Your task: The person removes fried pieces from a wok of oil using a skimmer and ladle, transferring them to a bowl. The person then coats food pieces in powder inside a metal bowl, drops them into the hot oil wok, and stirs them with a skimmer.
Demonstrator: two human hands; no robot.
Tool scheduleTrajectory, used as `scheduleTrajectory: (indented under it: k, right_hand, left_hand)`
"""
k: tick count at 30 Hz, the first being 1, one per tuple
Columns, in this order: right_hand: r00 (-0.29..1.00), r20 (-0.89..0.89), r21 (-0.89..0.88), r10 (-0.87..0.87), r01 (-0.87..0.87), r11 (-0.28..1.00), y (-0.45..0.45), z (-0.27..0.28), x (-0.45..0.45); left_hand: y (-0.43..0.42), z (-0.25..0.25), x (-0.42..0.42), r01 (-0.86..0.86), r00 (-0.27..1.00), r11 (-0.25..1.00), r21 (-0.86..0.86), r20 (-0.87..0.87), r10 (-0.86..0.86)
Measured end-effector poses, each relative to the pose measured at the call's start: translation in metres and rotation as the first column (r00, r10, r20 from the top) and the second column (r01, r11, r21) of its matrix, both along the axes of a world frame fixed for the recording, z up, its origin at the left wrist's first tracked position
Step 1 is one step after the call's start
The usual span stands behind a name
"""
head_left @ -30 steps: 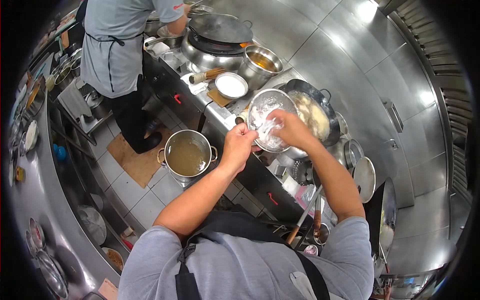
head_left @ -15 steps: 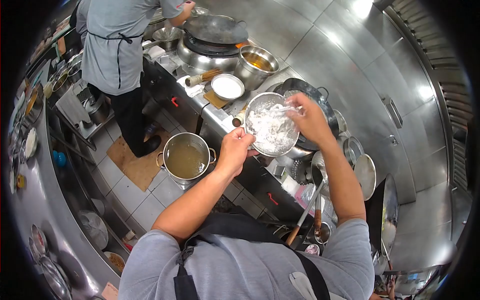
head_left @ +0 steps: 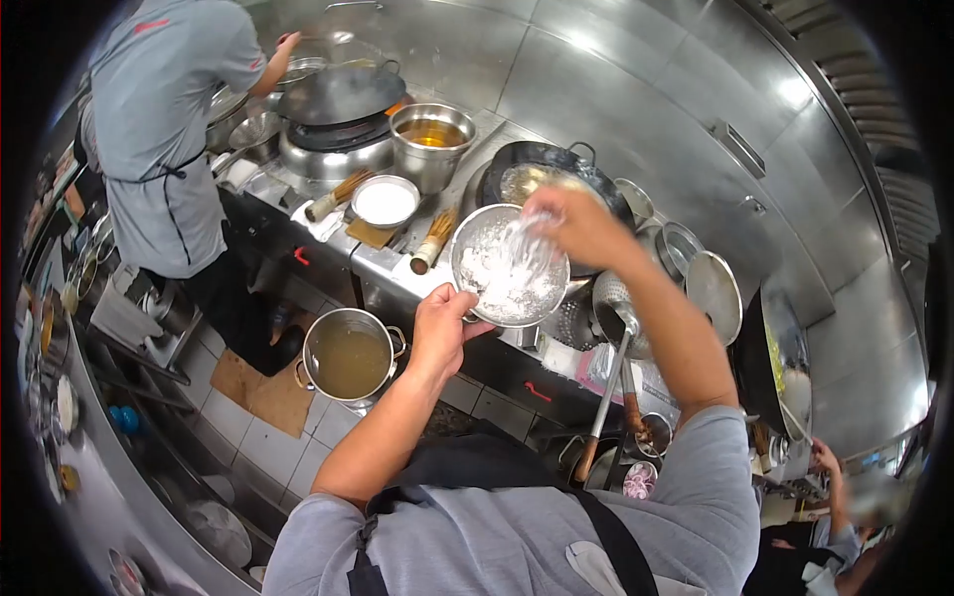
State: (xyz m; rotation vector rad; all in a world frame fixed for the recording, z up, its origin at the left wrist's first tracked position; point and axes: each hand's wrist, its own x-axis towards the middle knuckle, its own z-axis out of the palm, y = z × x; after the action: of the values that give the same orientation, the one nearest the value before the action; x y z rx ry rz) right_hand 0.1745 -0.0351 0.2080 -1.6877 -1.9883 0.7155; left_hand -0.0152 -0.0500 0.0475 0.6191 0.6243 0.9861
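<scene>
My left hand (head_left: 437,326) grips the near left edge of a metal bowl (head_left: 549,296), thumb over the rim. Inside lies white, clumpy, flour-like powder (head_left: 497,285). Above the bowl, my right hand (head_left: 574,226) is closed and blurred by motion; a whitish, streaky mass hangs under its fingers, and I cannot make out what it is. Just behind the bowl a dark wok (head_left: 608,202) holds bubbling liquid, partly covered by my right hand and the bowl.
A pot of cloudy liquid (head_left: 350,363) stands low at left. Along the counter are a white-filled bowl (head_left: 386,202), bamboo brushes (head_left: 433,241), and a pot of amber liquid (head_left: 433,134). A co-worker (head_left: 164,149) stands at another wok (head_left: 343,96). Ladle handles (head_left: 604,407) jut out near my right arm.
The view has swung right, shifting the scene leftward. My right hand still works over the bowl, now with a blurred whitish mass beneath it. The wok's bubbling contents show more, and another person appears at lower right.
</scene>
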Motion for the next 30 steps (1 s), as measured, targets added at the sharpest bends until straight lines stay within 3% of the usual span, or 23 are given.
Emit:
scheduleTrajectory:
  k: [2,6,9,12,14,16,19,21,22,24,26,28,30]
  right_hand:
    - [1.0,-0.019,0.161,-0.008,0.011,0.987,0.006,0.032,0.024]
    - [0.996,-0.082,0.308,-0.047,0.07,0.949,0.02,0.103,0.064]
    - [0.99,-0.087,0.359,-0.108,0.133,0.924,0.048,0.111,0.098]
    - [0.98,-0.068,0.284,-0.186,0.198,0.938,0.09,0.064,0.13]
    - [0.969,0.074,0.057,-0.235,0.232,0.971,0.125,0.007,0.152]
    - [0.943,0.198,-0.052,-0.268,0.283,0.958,0.154,-0.064,0.172]
    - [0.672,0.646,0.249,-0.362,0.262,0.932,0.189,-0.126,0.203]
    - [0.673,0.531,0.376,-0.515,0.357,0.855,0.212,-0.098,0.199]
    - [0.696,0.497,0.486,-0.518,0.271,0.831,0.214,-0.07,0.184]
    - [0.855,0.368,0.583,-0.365,0.094,0.807,0.217,-0.005,0.145]
    - [0.946,0.3,0.42,-0.12,-0.018,0.907,0.179,0.056,0.073]
    - [0.847,0.514,0.264,0.138,-0.309,0.914,0.129,0.071,0.014]
    - [0.786,0.535,0.057,0.311,-0.401,0.914,0.078,0.055,-0.034]
  left_hand:
    - [0.002,0.0,0.011,0.025,1.0,1.0,-0.005,-0.018,-0.025]
    - [0.001,0.006,0.032,0.049,0.999,0.999,-0.022,-0.022,-0.049]
    - [-0.002,0.009,0.041,0.063,0.997,0.997,-0.031,-0.031,-0.064]
    - [-0.008,0.01,0.046,0.088,0.994,0.996,-0.028,-0.059,-0.089]
    - [-0.014,0.014,0.042,0.096,0.994,0.995,-0.017,-0.057,-0.096]
    - [-0.019,0.014,0.038,0.103,0.993,0.995,-0.016,-0.049,-0.104]
    - [-0.023,0.019,0.027,0.049,0.998,0.999,-0.022,-0.046,-0.05]
    - [-0.021,0.022,0.017,0.008,0.999,1.0,-0.025,-0.031,-0.009]
    - [-0.016,0.02,0.01,-0.025,0.998,1.0,-0.018,-0.055,0.024]
    - [-0.003,0.03,0.001,-0.083,0.996,0.996,0.012,-0.039,0.084]
    - [0.012,0.03,-0.003,-0.185,0.982,0.981,0.055,-0.037,0.187]
    - [0.023,0.036,-0.009,-0.242,0.97,0.966,0.091,0.025,0.24]
    - [0.031,0.042,-0.019,-0.274,0.961,0.954,0.12,0.07,0.268]
